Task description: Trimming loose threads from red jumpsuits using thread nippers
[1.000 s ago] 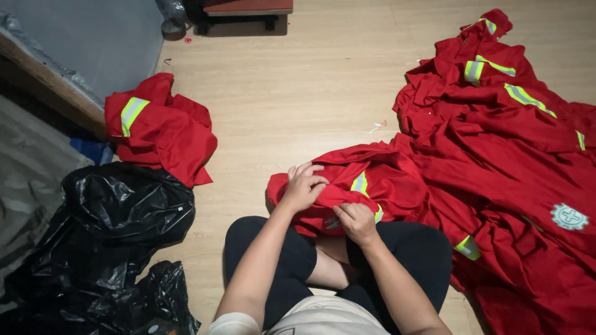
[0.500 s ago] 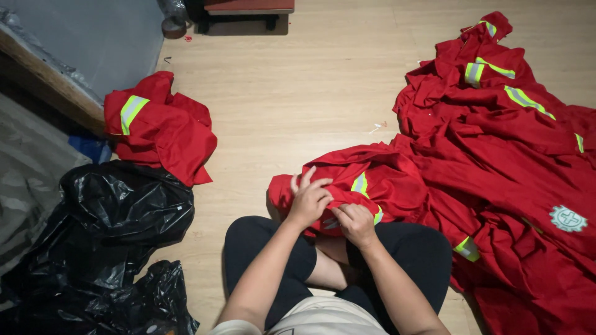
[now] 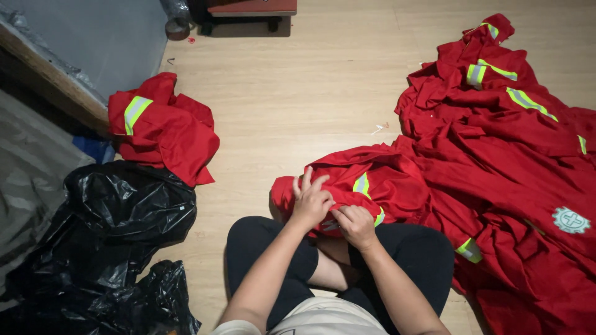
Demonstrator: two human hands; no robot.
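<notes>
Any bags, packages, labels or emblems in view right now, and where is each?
Black plastic bags: lower left on the floor, crumpled and glossy.
Round emblem: far right on the red garment pile, pale teal gear shape with a cross.
No screens or signs visible.

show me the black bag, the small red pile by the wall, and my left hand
Black bag (image 3: pixel 127 205), head view, on its crumpled top.
Small red pile (image 3: pixel 167 133), head view, mid-fabric.
Left hand (image 3: pixel 310 201), head view, back of the hand.
</notes>
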